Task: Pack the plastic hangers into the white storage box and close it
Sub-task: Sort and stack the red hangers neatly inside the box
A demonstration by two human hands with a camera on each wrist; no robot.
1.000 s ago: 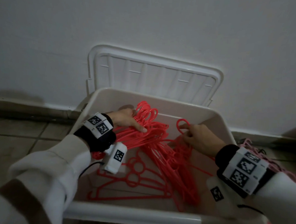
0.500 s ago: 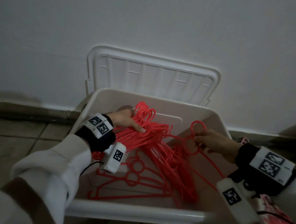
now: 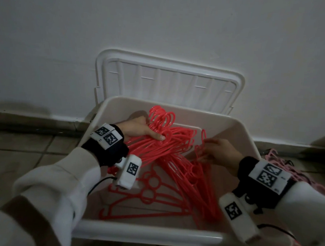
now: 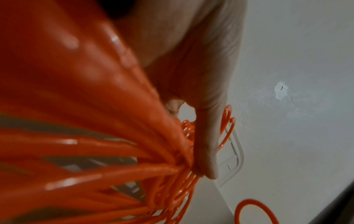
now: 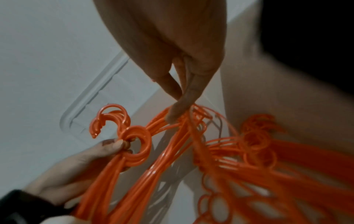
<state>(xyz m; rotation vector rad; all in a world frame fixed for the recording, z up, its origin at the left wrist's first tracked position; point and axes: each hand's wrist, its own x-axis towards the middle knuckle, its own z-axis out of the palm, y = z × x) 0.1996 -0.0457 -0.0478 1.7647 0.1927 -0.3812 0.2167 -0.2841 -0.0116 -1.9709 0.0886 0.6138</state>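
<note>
Right hand (image 3: 219,154) has swung back left, pinching a hanger (image 3: 199,149) just right of the left hand's (image 3: 136,130) gripped bundle (image 3: 168,142).

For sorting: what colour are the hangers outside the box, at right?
Pink hangers, seen best in the head view.

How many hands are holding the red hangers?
2. The left hand grips a bunch of hangers near the back of the box; the right hand pinches more beside them. No others show.
</note>
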